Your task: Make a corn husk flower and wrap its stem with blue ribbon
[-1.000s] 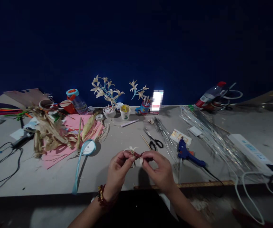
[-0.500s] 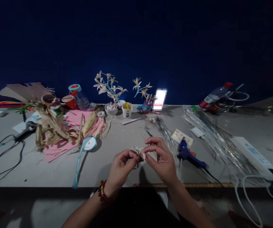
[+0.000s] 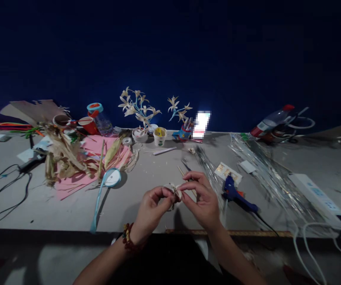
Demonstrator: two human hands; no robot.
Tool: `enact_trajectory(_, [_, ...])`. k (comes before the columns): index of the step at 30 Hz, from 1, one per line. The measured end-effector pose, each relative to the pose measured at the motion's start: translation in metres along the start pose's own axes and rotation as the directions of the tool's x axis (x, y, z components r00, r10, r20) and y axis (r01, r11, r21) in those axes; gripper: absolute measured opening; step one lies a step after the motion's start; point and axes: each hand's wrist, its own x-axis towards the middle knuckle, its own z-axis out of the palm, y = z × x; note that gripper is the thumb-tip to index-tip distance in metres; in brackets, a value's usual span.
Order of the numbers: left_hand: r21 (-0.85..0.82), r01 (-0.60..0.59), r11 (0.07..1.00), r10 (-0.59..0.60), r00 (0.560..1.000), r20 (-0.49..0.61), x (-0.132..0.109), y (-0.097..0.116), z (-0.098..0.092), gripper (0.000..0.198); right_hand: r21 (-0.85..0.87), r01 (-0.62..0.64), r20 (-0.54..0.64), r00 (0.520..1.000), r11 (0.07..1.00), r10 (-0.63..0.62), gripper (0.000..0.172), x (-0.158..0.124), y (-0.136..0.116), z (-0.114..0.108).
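My left hand and my right hand meet above the front of the grey table. Between their fingertips they pinch a small pale husk flower, whose petals stick out at the top. A beaded bracelet circles my left wrist. Black scissors lie just behind my right hand and are partly hidden by it. A blue glue gun rests to the right of that hand.
Dried corn husks lie on pink paper at the left, beside a light blue ribbon roll. Finished husk flower sprigs stand in cups at the back. Clear plastic sleeves and a white power strip lie at the right. Black cables trail at the far left.
My hands have lifted the flower slightly away from me and turned it; my right fingers now cover the scissors' handles. The view has shifted a little.
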Motion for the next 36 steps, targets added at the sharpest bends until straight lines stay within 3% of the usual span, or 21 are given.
enact_trajectory(26, [-0.007, 0.021, 1.0, -0.021, 1.0, 0.015, 0.0007, -0.0029, -0.0019, 0.021, -0.097, 0.059, -0.036, 0.997, 0.994, -0.063, 0.014, -0.0002, -0.0018, 0.0047])
enact_trajectory(36, [-0.012, 0.022, 1.0, -0.021, 1.0, 0.016, -0.0003, -0.0033, -0.0008, 0.024, -0.061, 0.02, -0.047, 0.999, 0.998, -0.023, 0.015, -0.0038, -0.0023, 0.0052])
